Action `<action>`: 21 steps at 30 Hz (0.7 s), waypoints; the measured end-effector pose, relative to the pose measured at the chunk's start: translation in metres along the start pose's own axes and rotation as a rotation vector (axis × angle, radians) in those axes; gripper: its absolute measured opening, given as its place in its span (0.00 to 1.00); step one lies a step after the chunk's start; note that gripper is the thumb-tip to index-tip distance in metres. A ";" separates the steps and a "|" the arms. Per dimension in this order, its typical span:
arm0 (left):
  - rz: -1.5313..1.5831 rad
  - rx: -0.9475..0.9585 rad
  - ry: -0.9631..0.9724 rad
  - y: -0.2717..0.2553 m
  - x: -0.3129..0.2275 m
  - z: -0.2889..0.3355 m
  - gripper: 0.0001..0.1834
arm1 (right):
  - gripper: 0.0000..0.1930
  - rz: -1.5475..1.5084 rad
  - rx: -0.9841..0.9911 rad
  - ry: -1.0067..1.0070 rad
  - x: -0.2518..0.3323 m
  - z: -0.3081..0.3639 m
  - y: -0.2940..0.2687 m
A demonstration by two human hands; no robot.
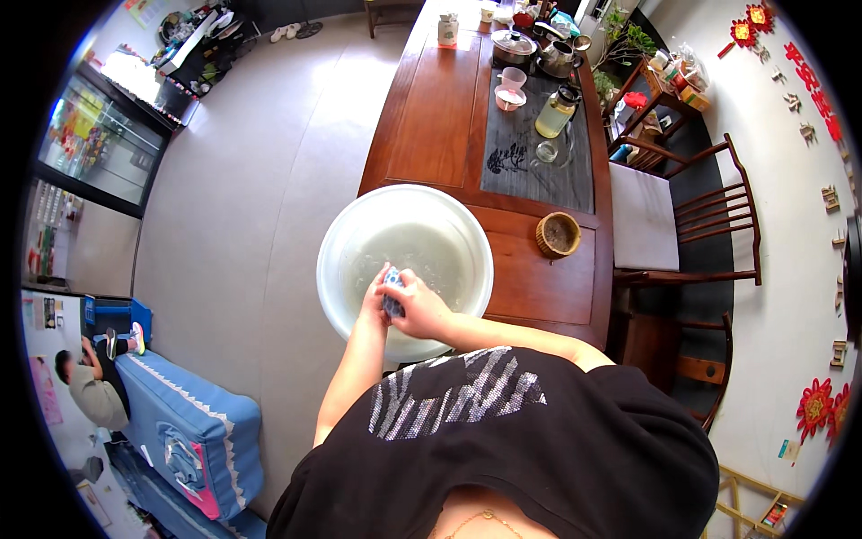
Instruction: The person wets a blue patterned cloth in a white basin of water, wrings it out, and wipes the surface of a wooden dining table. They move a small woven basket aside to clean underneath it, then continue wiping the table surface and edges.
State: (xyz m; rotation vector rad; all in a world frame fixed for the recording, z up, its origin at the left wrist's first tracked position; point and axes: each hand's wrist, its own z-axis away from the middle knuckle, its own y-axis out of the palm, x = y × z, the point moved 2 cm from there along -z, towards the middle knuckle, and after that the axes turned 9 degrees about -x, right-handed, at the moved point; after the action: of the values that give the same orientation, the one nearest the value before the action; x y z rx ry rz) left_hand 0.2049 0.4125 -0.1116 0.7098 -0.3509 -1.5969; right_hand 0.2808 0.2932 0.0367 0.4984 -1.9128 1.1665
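Observation:
A large white round basin [337, 242] holding cloudy water [404, 238] stands at the near left end of the wooden table. Above its near part, my left hand [374, 298] and my right hand [420, 304] close together around a small blue-and-white patterned cloth [392, 293]. It is bunched between my palms and fingers, which hide most of it. My right fingers curl over it from the right, while my left hand presses against its left side. A few bubbles or ripples show on the water around my hands.
Right of the basin, a woven round pot [558, 235] sits on the wooden table [431, 117]. Farther back, a dark tea tray [539, 171] carries a glass jug [558, 111], cups and a lidded pot [514, 45]. Chairs [646, 216] line the right; a person [97, 386] rests on a blue-covered couch [193, 404].

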 end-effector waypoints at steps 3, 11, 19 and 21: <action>0.107 0.069 0.008 0.016 -0.003 0.001 0.14 | 0.25 0.006 0.054 -0.236 0.008 0.009 -0.014; -0.038 -0.356 -0.004 0.027 0.027 0.029 0.13 | 0.12 0.260 0.093 -0.202 -0.031 0.000 0.001; -0.583 -0.668 0.625 0.002 0.024 0.009 0.20 | 0.12 0.433 0.272 -0.008 -0.082 -0.006 0.022; -0.864 -0.740 0.819 -0.018 0.021 0.008 0.19 | 0.14 0.499 0.320 -0.025 -0.081 -0.004 0.021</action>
State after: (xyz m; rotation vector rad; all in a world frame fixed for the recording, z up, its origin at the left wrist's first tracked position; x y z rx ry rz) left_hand 0.1855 0.3940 -0.1214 0.8896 1.2345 -1.8445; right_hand 0.3163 0.3005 -0.0393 0.2007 -1.9380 1.8118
